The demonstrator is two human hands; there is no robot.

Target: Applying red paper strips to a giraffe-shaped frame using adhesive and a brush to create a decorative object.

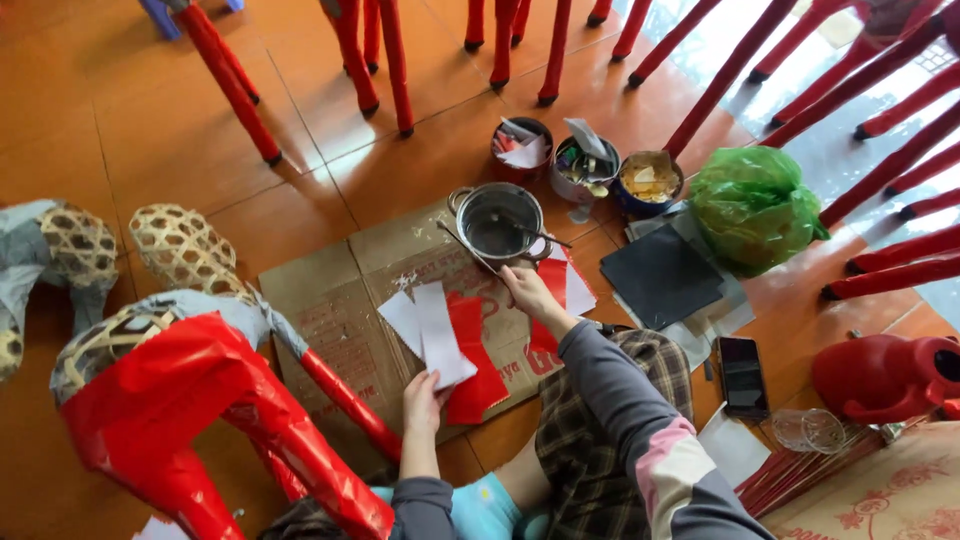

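Paper strip (441, 335), white, light, floppy, mid-frame: left hand (423, 398) pinched its lower end; right hand (527, 290) lay loosely open, holding nothing, below steel pot (497, 219).

So the cardboard sheet (330, 300) lies flat on the floor, paper strips (440, 335) on top, metal pot (497, 222) at its far edge. Three small bowls (585, 170) sit just behind the pot, plastic bag (752, 205) to their right. Phone (743, 376) lies nearer, right side; bamboo-frame figure (190, 400) stands left of the cardboard.

White paper strip (440, 335), red paper (475, 355)
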